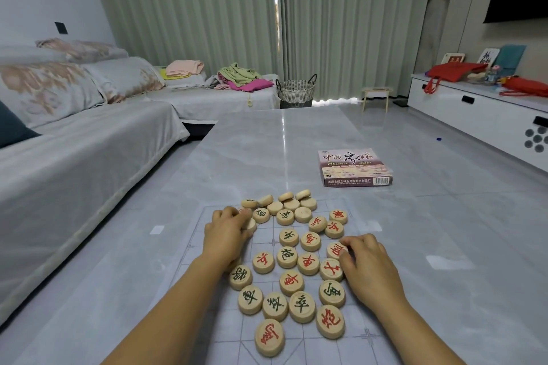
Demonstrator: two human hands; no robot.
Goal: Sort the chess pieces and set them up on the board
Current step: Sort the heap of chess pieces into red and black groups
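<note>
Head view: pieces [287, 257] flat, faces up; left hand [226, 234] clamped on edge piece [249, 224], right hand [370, 270] pinching red piece [335, 249].

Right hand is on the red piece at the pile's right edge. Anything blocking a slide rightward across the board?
Nothing visible. The right hand holds the red piece; only the hand itself lies over the board to its right. Neighbouring pieces sit only left, beyond and nearer.
</note>
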